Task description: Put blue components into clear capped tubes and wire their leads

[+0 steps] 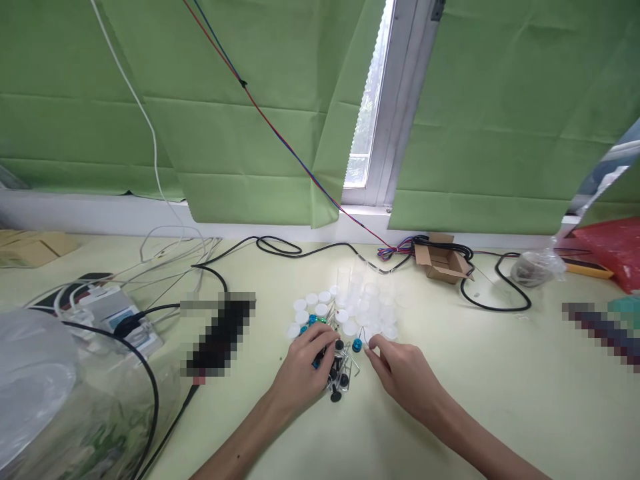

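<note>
My right hand (403, 367) is closed in a pinch at a thin bent wire (365, 333), beside a small blue round piece (357, 345). I cannot tell whether wire and piece are joined. My left hand (313, 357) curls over the left side of a small pile, thumb and forefinger close together; what they hold is hidden. Below and between the hands lie several black round-headed knobs (336, 396) and L-shaped metal keys (356, 368). More blue pieces (313, 319) show behind the left fingers. White round caps (301, 305) and clear plastic tubes (371, 293) stand just beyond.
An opened cardboard box (440, 263) sits near the window wall, with a black cable (320, 251) running along the back. At left are a power strip (133, 320) and a large clear plastic container (95, 413). A clear bag (537, 267) and red bag (613, 247) lie at right.
</note>
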A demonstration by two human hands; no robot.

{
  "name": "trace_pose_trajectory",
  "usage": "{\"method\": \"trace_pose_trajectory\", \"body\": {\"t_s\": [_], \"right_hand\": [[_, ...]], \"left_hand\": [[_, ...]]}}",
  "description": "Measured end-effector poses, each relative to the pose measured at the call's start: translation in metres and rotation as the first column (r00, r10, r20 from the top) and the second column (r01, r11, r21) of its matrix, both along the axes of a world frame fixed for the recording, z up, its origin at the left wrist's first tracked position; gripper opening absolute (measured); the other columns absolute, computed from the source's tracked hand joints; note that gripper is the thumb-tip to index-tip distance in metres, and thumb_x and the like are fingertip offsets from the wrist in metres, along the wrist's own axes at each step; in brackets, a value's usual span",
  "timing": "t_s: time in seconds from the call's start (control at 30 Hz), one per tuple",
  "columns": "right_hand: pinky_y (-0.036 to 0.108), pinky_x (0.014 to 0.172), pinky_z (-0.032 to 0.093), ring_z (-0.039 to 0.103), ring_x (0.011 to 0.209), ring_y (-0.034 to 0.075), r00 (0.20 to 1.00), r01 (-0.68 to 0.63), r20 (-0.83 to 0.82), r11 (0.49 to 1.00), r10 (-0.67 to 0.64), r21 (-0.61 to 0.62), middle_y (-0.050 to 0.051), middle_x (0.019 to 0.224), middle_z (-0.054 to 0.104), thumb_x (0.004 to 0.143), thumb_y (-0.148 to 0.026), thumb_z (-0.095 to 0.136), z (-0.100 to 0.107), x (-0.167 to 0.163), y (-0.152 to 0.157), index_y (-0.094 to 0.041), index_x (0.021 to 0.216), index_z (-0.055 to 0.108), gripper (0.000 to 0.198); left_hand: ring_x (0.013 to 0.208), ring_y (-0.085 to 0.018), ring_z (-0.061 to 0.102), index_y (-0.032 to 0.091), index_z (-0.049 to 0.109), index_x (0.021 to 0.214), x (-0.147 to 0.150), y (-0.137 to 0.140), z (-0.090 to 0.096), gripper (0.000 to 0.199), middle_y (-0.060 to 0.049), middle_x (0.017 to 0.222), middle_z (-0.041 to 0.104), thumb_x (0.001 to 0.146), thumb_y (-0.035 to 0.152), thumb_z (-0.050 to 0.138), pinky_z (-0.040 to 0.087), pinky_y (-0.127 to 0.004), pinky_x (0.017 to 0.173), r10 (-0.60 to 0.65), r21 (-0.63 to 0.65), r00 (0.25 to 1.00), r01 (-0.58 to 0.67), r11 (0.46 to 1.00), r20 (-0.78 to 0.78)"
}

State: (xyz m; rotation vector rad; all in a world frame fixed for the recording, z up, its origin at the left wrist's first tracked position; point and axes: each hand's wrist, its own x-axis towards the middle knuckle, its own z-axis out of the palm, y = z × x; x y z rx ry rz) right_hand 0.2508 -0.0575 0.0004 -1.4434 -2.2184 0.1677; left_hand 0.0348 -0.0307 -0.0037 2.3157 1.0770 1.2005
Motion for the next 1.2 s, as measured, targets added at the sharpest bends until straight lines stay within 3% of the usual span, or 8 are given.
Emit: {"method": "trace_pose_trajectory", "body": {"t_s": [0.2, 0.37, 0.53, 0.73, 0.97, 1.07, 1.2], "right_hand": [[0.024, 0.05, 0.034, 0.048, 0.045, 0.013, 0.986, -0.005, -0.167, 1.0, 0.007, 0.016, -0.003, 0.055, 0.055, 0.104, -0.036, 0.037, -0.016, 0.001, 0.002, -0.013, 0.108, 0.06, 0.033], [0.024, 0.052, 0.04, 0.05, 0.048, 0.013, 0.938, -0.029, -0.346, 0.997, 0.003, -0.07, -0.005, 0.056, 0.054, 0.1, -0.042, 0.046, -0.029, 0.003, 0.001, -0.012, 0.128, 0.052, 0.041], [0.025, 0.053, 0.041, 0.053, 0.052, 0.014, 0.907, -0.075, -0.421, 0.984, 0.0, -0.16, -0.004, 0.059, 0.057, 0.098, -0.04, 0.049, -0.027, 0.004, 0.002, -0.013, 0.132, 0.049, 0.044], [0.026, 0.056, 0.04, 0.05, 0.052, 0.015, 0.898, -0.134, -0.439, 0.968, 0.028, -0.213, -0.006, 0.058, 0.055, 0.096, -0.035, 0.051, -0.028, 0.003, 0.004, -0.013, 0.14, 0.043, 0.049], [0.025, 0.054, 0.033, 0.042, 0.051, 0.013, 0.866, -0.284, -0.479, 0.928, 0.141, -0.241, -0.009, 0.058, 0.048, 0.097, -0.026, 0.046, -0.024, 0.006, 0.009, -0.014, 0.153, 0.021, 0.062], [0.025, 0.054, 0.032, 0.04, 0.052, 0.013, 0.865, -0.29, -0.481, 0.924, 0.141, -0.251, -0.009, 0.057, 0.044, 0.099, -0.026, 0.043, -0.023, 0.007, 0.01, -0.015, 0.153, 0.022, 0.059], [0.025, 0.056, 0.033, 0.04, 0.052, 0.013, 0.854, -0.325, -0.497, 0.904, 0.155, -0.278, -0.009, 0.058, 0.046, 0.096, -0.027, 0.049, -0.022, 0.009, 0.009, -0.016, 0.153, 0.024, 0.063]], "left_hand": [[0.086, -0.017, 0.065, 0.018, 0.067, 0.102, -0.005, 0.008, 0.004, 0.02, -0.007, 0.097, 0.068, 0.095, 0.015, 0.049, 0.054, -0.029, 0.076, 0.024, -0.003, 1.0, -0.024, 1.0, 0.006], [0.071, -0.015, 0.061, 0.019, 0.068, 0.101, -0.007, 0.015, 0.019, 0.018, -0.004, 0.084, 0.069, 0.095, 0.021, 0.05, 0.051, -0.027, 0.066, 0.025, -0.083, 0.995, -0.033, 0.996, -0.096], [0.063, -0.015, 0.06, 0.021, 0.071, 0.098, -0.005, 0.022, 0.027, 0.021, -0.002, 0.081, 0.071, 0.094, 0.026, 0.051, 0.048, -0.026, 0.059, 0.002, -0.19, 0.973, -0.047, 0.981, -0.231], [0.064, -0.015, 0.063, 0.021, 0.073, 0.097, 0.002, 0.04, 0.04, 0.023, -0.003, 0.082, 0.074, 0.092, 0.03, 0.052, 0.051, -0.027, 0.061, -0.012, -0.234, 0.981, -0.035, 0.972, -0.194], [0.073, -0.017, 0.062, 0.018, 0.066, 0.102, 0.013, 0.093, 0.076, 0.026, -0.006, 0.098, 0.072, 0.08, 0.018, 0.053, 0.052, -0.03, 0.067, 0.167, -0.219, 0.982, -0.183, 0.959, -0.088], [0.078, -0.018, 0.063, 0.018, 0.063, 0.112, 0.014, 0.112, 0.083, 0.039, -0.009, 0.11, 0.07, 0.072, 0.017, 0.061, 0.053, -0.032, 0.068, 0.102, -0.277, 0.989, -0.128, 0.952, -0.104], [0.079, -0.017, 0.06, 0.019, 0.063, 0.117, 0.012, 0.127, 0.076, 0.045, -0.01, 0.123, 0.067, 0.071, 0.021, 0.066, 0.053, -0.033, 0.072, -0.006, -0.369, 0.998, -0.019, 0.929, -0.067]]}}
